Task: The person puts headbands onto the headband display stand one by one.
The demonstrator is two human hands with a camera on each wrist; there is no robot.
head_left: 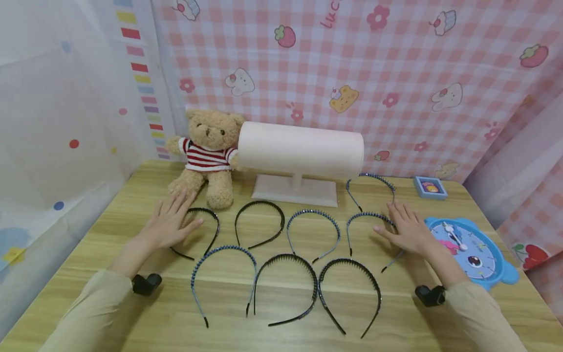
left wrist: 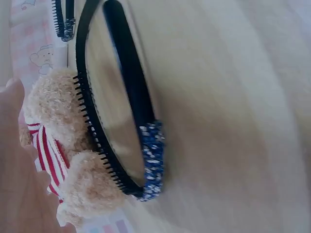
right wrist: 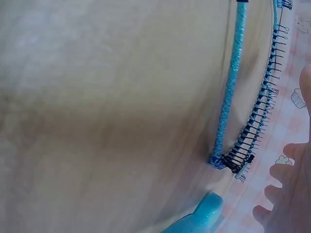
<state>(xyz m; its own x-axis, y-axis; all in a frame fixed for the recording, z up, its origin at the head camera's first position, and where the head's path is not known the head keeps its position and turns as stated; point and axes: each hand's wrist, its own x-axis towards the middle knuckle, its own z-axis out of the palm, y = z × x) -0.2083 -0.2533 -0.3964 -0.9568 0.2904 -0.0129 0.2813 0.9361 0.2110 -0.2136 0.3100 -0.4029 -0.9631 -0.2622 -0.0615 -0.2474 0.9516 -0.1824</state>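
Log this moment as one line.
left hand: fingers extended, near black headband; right hand: fingers extended, near blue headband; teddy: beside white stand

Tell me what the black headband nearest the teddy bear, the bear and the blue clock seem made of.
Black headband: likely plastic, judging by its smooth, shiny band and fine teeth.
Teddy bear: apparently plush, with fuzzy, matte pile.
Blue clock: probably plastic, its edge smooth and glossy.

The wood-grained table bears eight headbands. Along its back edge sit a teddy bear, white stand and blue frame; near its right edge, a clock.
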